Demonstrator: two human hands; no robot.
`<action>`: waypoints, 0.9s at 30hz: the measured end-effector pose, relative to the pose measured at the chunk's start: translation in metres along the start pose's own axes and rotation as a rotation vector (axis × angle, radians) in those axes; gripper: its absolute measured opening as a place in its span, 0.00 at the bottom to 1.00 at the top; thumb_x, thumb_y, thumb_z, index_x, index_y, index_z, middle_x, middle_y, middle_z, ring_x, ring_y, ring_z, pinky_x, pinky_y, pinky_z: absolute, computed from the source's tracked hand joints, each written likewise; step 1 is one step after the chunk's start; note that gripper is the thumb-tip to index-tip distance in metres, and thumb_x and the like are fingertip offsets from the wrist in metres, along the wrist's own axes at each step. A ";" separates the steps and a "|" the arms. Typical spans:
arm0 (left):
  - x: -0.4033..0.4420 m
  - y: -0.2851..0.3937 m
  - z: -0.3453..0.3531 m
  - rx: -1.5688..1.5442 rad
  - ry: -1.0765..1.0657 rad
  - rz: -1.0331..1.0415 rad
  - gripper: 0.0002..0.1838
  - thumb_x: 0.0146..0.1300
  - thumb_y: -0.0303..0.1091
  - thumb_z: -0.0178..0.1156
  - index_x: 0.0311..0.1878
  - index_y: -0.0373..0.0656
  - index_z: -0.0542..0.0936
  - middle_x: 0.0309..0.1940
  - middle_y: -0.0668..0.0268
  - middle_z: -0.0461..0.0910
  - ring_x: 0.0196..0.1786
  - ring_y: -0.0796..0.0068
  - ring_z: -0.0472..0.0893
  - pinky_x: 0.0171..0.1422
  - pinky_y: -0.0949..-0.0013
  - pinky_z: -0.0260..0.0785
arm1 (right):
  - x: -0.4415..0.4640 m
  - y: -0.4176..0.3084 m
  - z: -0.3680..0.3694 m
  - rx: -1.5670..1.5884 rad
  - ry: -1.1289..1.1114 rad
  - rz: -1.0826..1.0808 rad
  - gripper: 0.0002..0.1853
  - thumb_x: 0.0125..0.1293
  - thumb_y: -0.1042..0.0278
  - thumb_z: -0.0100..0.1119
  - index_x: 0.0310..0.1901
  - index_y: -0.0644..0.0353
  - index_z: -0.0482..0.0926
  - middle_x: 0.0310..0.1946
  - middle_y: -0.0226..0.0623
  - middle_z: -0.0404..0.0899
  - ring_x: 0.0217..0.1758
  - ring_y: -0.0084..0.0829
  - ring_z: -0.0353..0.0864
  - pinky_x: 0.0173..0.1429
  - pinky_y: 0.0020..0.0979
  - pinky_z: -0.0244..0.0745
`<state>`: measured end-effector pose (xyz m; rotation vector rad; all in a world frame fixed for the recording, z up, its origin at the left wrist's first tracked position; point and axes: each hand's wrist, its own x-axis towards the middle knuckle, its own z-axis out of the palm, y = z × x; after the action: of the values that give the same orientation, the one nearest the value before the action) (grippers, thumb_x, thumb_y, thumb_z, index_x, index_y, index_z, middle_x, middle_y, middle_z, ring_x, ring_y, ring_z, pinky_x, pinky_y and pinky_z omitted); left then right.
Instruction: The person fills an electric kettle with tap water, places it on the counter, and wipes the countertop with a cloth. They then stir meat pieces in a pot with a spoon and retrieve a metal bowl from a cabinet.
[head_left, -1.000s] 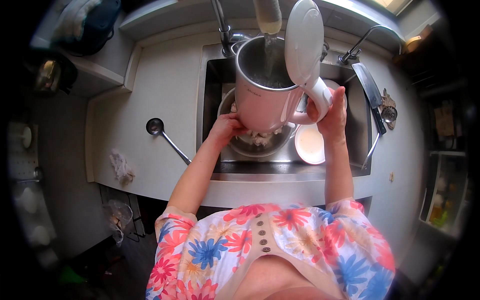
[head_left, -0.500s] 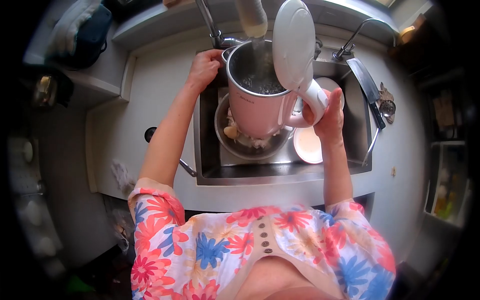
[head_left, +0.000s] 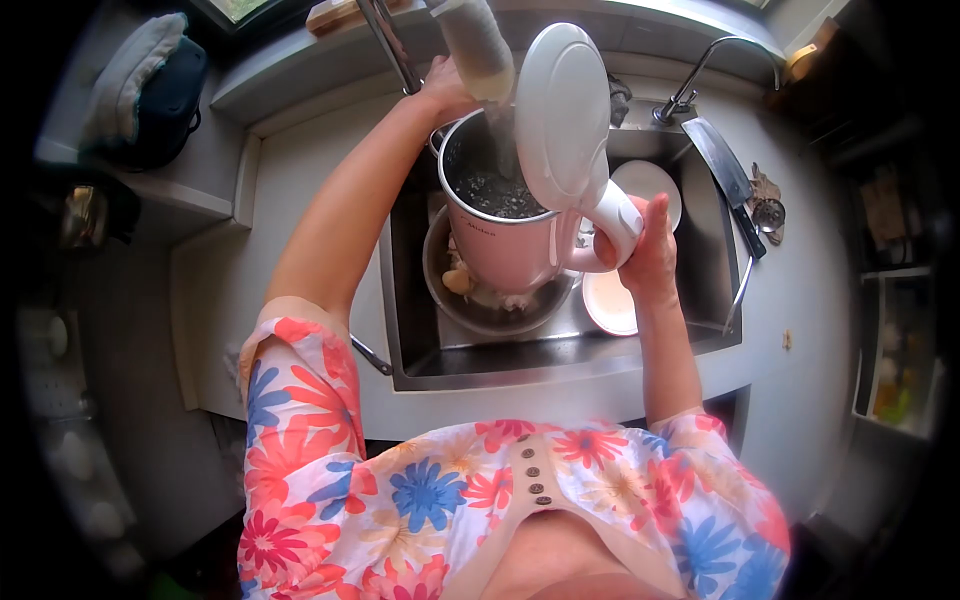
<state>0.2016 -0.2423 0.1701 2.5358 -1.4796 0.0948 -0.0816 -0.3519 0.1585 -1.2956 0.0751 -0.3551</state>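
A pink electric kettle (head_left: 505, 250) with its white lid (head_left: 565, 115) raised is held over the sink, tilted a little. My right hand (head_left: 650, 255) is closed around its white handle. Water streams from the tap's pull-out spout (head_left: 478, 50) into the kettle, where the surface is bubbling. My left hand (head_left: 447, 88) reaches behind the spout to the tap's base; its fingers are mostly hidden, so I cannot tell what they grip. Beneath the kettle, a metal bowl (head_left: 437, 285) holds pale pieces of food (head_left: 458, 280).
The steel sink (head_left: 395, 340) also contains a white plate (head_left: 650, 190) and a pale bowl (head_left: 610, 302). A cleaver (head_left: 720, 165) lies along the sink's right edge, near a small strainer (head_left: 769, 214). A second, thin tap (head_left: 685, 98) stands at the back right.
My left hand has left the kettle's rim and moved up and forward to the tap's base. The kettle, still in my right hand, appears slightly lower and further left in view.
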 end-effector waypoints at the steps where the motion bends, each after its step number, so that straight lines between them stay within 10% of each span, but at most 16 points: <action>1: -0.001 -0.002 0.000 0.012 -0.006 0.038 0.17 0.49 0.50 0.57 0.43 0.59 0.78 0.51 0.66 0.74 0.58 0.63 0.68 0.55 0.58 0.58 | 0.000 0.000 -0.002 -0.035 -0.008 0.028 0.41 0.58 0.26 0.34 0.29 0.67 0.74 0.11 0.31 0.67 0.13 0.19 0.64 0.18 0.19 0.55; 27: 0.040 -0.069 0.025 0.039 0.149 0.245 0.17 0.52 0.38 0.56 0.46 0.46 0.78 0.46 0.57 0.77 0.52 0.58 0.74 0.57 0.63 0.66 | -0.008 0.001 -0.011 -0.094 0.019 0.066 0.44 0.57 0.23 0.29 0.28 0.67 0.73 0.12 0.30 0.66 0.14 0.19 0.63 0.19 0.20 0.54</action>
<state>0.2798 -0.2490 0.1424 2.3066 -1.7338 0.3446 -0.0920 -0.3594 0.1534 -1.3793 0.1514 -0.3105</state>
